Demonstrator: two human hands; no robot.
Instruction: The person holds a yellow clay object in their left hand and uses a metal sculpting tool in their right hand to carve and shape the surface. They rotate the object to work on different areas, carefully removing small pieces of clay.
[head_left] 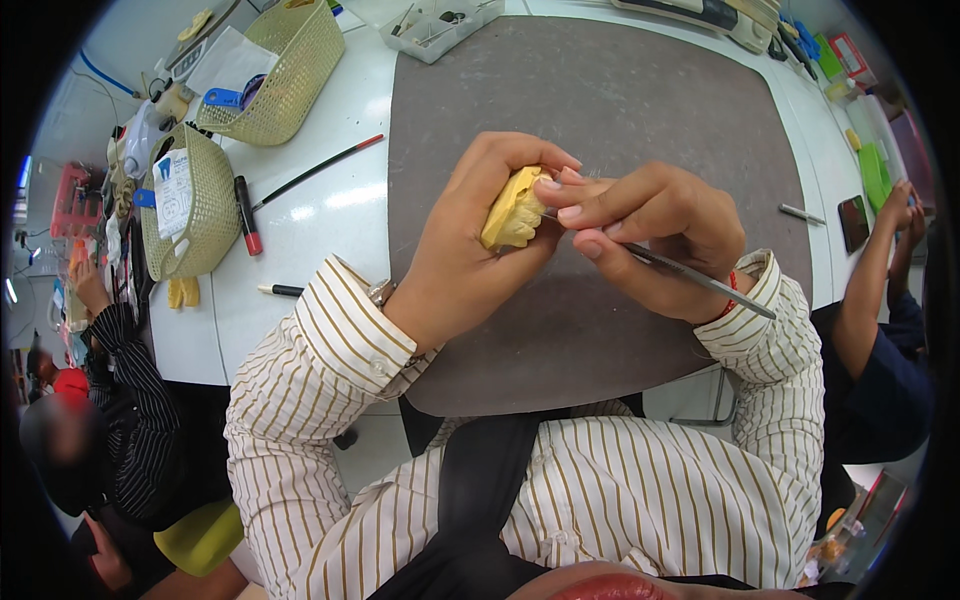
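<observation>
My left hand (480, 235) is closed around a yellow dental plaster model (513, 212), held above the grey mat. Its row of teeth is turned toward my right hand. In my right hand (660, 225), a slim dark metal dental instrument (690, 272) is pinched between thumb and fingers. The handle slants down to the right, past my wrist. Its thin working end reaches the tooth side of the model, but the fingers partly cover it, so I cannot tell exactly where it touches.
A grey mat (600, 95) covers the white table's middle. At left stand two woven baskets (285, 95), a marker (247, 215) and a thin brush (318, 172). A clear tray of small tools (437, 38) sits at the back. A phone (853, 222) lies right, near another person's arm (868, 250).
</observation>
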